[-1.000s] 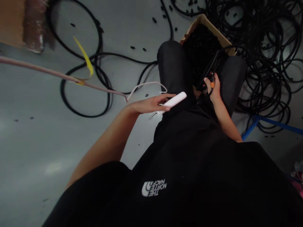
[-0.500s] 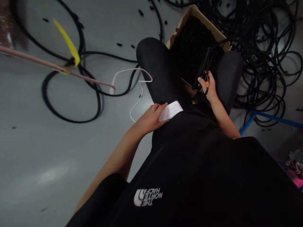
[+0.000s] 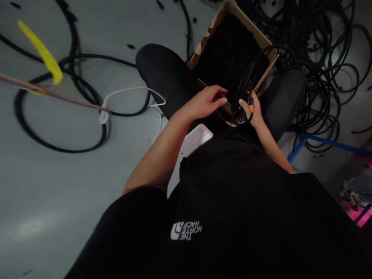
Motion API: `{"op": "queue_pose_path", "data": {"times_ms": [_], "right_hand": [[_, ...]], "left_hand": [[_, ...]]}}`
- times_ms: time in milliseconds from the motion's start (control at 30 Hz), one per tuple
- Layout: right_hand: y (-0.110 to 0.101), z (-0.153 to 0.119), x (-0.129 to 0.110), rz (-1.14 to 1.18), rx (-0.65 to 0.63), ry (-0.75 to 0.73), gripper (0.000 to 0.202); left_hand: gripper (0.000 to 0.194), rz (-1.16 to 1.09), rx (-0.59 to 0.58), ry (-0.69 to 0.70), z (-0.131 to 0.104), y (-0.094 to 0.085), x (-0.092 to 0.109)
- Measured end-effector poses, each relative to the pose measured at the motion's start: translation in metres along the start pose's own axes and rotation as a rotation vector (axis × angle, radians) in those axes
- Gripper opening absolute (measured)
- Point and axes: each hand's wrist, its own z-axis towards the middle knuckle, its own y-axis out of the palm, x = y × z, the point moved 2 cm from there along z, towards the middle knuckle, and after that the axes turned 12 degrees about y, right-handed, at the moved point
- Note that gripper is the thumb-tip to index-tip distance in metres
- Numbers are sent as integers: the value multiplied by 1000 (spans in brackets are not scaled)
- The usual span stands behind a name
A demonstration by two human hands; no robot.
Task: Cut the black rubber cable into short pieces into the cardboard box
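Release noted: our left hand (image 3: pixel 208 102) has let go of the white device (image 3: pixel 196 140), which now lies on the left thigh (image 3: pixel 166 71). That hand (empty, fingers loosely curled) is over the near edge of the box (image 3: pixel 253 28), free, in our judgement, beside the black cable (image 3: pixel 247 79). Our right hand (image 3: pixel 257 115) grasps an orange-marked tool (image 3: pixel 251 108) by the near corner; whether it also grips cable, we cannot tell.

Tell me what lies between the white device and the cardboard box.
In the head view, the left hand and left trouser leg lie between them.
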Motion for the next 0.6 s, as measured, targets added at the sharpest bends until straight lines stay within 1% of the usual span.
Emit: {"op": "queue_pose_path", "data": {"times_ms": [67, 133, 200, 233, 300, 400, 467, 533, 600], "right_hand": [[5, -9, -9, 3, -8, 30, 85], [9, -12, -13, 19, -12, 60, 82], [11, -8, -9, 41, -27, 74, 80], [10, -5, -5, 60, -36, 73, 80], [8, 3, 6, 114, -46, 57, 79], [5, 17, 25, 208, -62, 39, 78], [3, 26, 35, 248, -86, 44, 77], [3, 33, 39, 253, -108, 41, 74], [3, 37, 39, 241, -128, 26, 74]], "left_hand": [[49, -52, 27, 32, 24, 19, 2], [43, -79, 58, 33, 40, 36, 4], [37, -100, 102, 2, 48, 42, 2], [35, -116, 127, -17, 48, 39, 0], [34, -158, 176, -42, 42, 22, -8], [30, -194, 236, -26, 24, -19, -23], [27, -147, 234, 21, 13, -44, -30], [25, -79, 186, 33, 9, -56, -34], [20, -53, 152, -4, 11, -55, -37]]}}
